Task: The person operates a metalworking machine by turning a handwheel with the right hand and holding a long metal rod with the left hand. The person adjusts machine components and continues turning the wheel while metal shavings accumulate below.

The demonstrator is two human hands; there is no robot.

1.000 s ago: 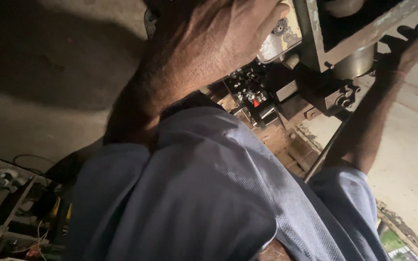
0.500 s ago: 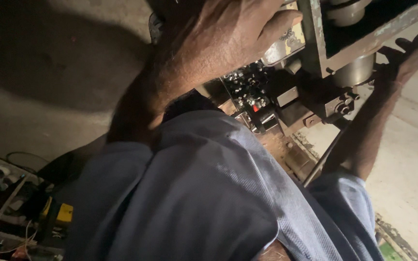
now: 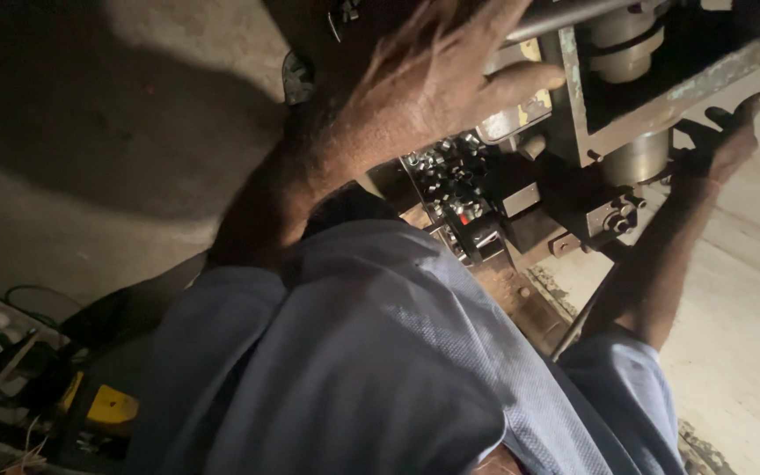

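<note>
A blue shirt (image 3: 371, 369) fills the lower middle of the view, from about 6 o'clock up to the centre, with its sleeves running out toward both arms. Behind it a pale concrete floor (image 3: 116, 114) spreads from 9 to 11 o'clock and again along the 3 to 5 o'clock edge.

At 1 to 2 o'clock stands a dark metal machine (image 3: 661, 97) with a greenish frame, a grey cylinder below it and a steel rod across its top. The left hand (image 3: 437, 84) lies at 12 o'clock against the machine's near face, its fingers spread, the thumb stretched toward a small metal plate (image 3: 512, 114). The right hand (image 3: 727, 136) sits at 2 o'clock, under the frame's lower corner, fingers loosely open and pressing upward on the metal; it grips nothing that can be seen.

Just below the left hand, near the centre, a tray of small bolts and nuts (image 3: 450, 180) glints, with a red spot among them. At 8 o'clock, in shadow, lies a yellow tool (image 3: 107, 405) among dim clutter.
</note>
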